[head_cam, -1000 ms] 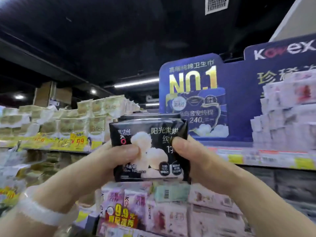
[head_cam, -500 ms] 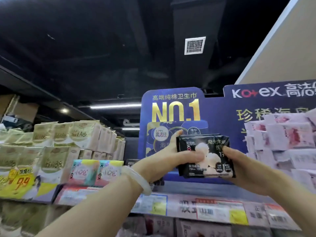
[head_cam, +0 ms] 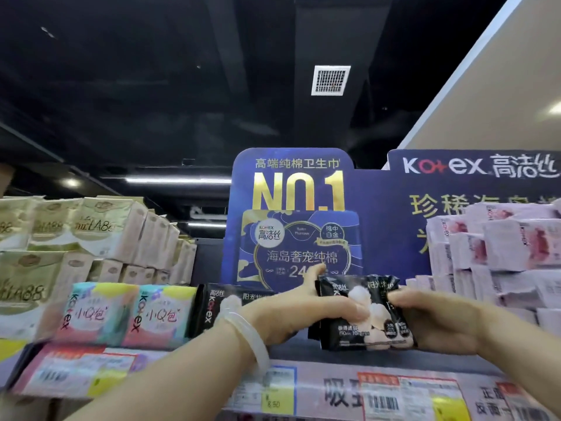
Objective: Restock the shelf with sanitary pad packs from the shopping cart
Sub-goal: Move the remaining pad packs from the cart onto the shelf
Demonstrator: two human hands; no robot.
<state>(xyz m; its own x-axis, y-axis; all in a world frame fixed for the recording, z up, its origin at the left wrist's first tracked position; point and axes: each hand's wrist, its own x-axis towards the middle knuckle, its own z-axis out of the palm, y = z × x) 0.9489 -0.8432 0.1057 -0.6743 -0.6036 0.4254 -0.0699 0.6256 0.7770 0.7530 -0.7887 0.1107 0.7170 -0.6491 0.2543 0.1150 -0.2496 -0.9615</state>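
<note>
Shelf point(head_cam: 328, 355) at the top of the rack holds several stacks. At its left stand cream-and-green packs point(head_cam: 60, 232) piled two high, with two pastel packs point(head_cam: 130, 314) standing side by side in front of them. Next to those lies a black pack point(head_cam: 212, 305) already on the shelf, partly hidden behind my left wrist. At the right, pink packs point(head_cam: 498, 253) are stacked high against the blue sign point(head_cam: 291, 214). Price labels point(head_cam: 382, 396) run along the shelf's front edge.

I hold a black pad pack point(head_cam: 364, 317) upright between both hands, just over the open stretch of shelf between the black pack and the pink stack. My left hand point(head_cam: 303, 308) grips its left edge, thumb across the front, fingers behind. My right hand point(head_cam: 437, 320) grips its right edge the same way. A pale bracelet point(head_cam: 246, 326) sits on my left wrist.
</note>
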